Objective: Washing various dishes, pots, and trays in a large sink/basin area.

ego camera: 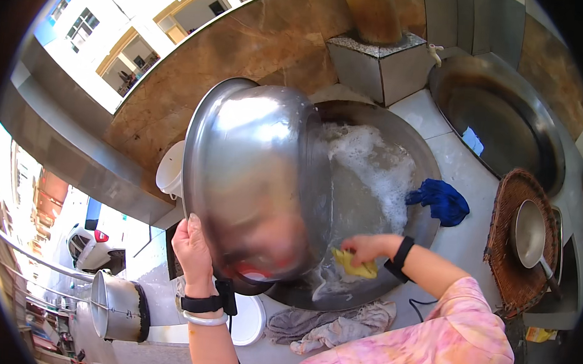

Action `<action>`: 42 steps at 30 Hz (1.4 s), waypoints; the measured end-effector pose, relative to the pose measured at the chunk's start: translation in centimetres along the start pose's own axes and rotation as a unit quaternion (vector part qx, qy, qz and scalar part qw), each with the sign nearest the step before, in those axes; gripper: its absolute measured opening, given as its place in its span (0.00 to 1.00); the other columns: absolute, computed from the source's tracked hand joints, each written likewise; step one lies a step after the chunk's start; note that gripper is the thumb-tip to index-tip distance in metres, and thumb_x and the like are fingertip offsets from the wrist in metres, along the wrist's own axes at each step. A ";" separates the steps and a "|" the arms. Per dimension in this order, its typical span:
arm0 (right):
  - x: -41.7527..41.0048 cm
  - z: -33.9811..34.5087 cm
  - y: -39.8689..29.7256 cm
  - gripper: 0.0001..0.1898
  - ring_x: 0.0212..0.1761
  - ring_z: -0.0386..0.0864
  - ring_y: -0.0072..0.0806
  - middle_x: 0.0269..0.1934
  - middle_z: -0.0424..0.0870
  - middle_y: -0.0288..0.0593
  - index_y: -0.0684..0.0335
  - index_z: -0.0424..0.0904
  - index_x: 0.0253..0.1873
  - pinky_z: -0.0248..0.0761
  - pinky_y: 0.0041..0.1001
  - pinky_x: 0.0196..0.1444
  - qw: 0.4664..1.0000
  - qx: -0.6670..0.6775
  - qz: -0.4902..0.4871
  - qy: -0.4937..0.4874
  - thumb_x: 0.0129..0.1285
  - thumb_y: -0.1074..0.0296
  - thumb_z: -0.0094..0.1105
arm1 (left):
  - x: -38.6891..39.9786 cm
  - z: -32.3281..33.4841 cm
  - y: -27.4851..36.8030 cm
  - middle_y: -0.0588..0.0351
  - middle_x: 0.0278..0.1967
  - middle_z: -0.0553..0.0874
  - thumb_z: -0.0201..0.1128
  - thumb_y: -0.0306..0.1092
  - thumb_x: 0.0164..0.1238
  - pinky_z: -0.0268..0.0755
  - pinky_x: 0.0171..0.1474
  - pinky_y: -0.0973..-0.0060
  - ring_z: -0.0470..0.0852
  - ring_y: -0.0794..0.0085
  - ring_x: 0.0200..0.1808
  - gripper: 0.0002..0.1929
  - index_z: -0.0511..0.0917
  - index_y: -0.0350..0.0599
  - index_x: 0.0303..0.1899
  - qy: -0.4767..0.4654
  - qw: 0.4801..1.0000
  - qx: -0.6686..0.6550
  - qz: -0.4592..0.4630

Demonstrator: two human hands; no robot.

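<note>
My left hand [192,246] grips the rim of a large stainless steel basin [257,180], which is tipped on its side with its shiny outer wall towards me. Beneath and to the right of the basin lies a big built-in wok [424,149] holding water and white suds [367,156]. In my right hand [367,249] is a yellow cloth [355,265], low over the soapy water near the wok's front side. A dark blue cloth [443,202] hangs over the wok's right edge.
Crumpled towels [338,325] and a round white lid [247,320] lie in front. A second big wok [497,118] is at the upper right, near a woven tray [502,272] with a metal ladle [530,234]. A metal pot [119,306] stands lower left; a white bucket [169,168] is behind the basin.
</note>
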State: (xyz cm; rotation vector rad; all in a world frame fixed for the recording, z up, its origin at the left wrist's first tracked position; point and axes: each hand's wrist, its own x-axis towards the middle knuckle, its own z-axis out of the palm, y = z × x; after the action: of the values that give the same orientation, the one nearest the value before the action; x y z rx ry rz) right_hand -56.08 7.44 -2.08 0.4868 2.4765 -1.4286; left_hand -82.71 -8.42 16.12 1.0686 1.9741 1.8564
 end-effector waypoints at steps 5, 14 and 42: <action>-5.6 -9.7 -9.8 0.16 0.36 0.73 0.25 0.32 0.75 0.40 0.64 0.70 0.41 0.68 0.26 0.40 0.935 0.167 -0.198 0.241 0.46 0.69 0.60 | -1.7 -0.8 -1.3 0.68 0.22 0.74 0.50 0.40 0.69 0.57 0.25 0.87 0.65 0.88 0.24 0.15 0.75 0.38 0.29 0.016 0.999 0.034 0.002; 2.9 -8.5 -21.2 0.10 0.48 0.73 0.35 0.46 0.76 0.39 0.57 0.76 0.42 0.67 0.35 0.44 0.682 -0.399 -0.364 0.493 0.56 0.66 0.51 | -7.8 2.8 -1.6 0.64 0.16 0.66 0.49 0.36 0.68 0.56 0.21 0.79 0.61 0.83 0.20 0.13 0.71 0.38 0.27 0.023 0.987 0.135 0.085; 1.4 -10.6 -21.1 0.20 0.58 0.67 0.40 0.53 0.72 0.42 0.58 0.74 0.51 0.62 0.40 0.56 0.757 -0.357 -0.357 0.416 0.53 0.62 0.55 | -10.9 3.5 1.5 0.50 0.49 0.76 0.51 0.39 0.65 0.65 0.53 0.74 0.75 0.62 0.49 0.21 0.65 0.35 0.55 -0.227 0.962 -0.145 -0.044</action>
State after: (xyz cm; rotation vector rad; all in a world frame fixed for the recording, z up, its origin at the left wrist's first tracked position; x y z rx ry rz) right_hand -66.28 7.07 19.24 -0.0665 3.9093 -0.1746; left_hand -72.33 -12.71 13.56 1.1652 1.4194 1.6098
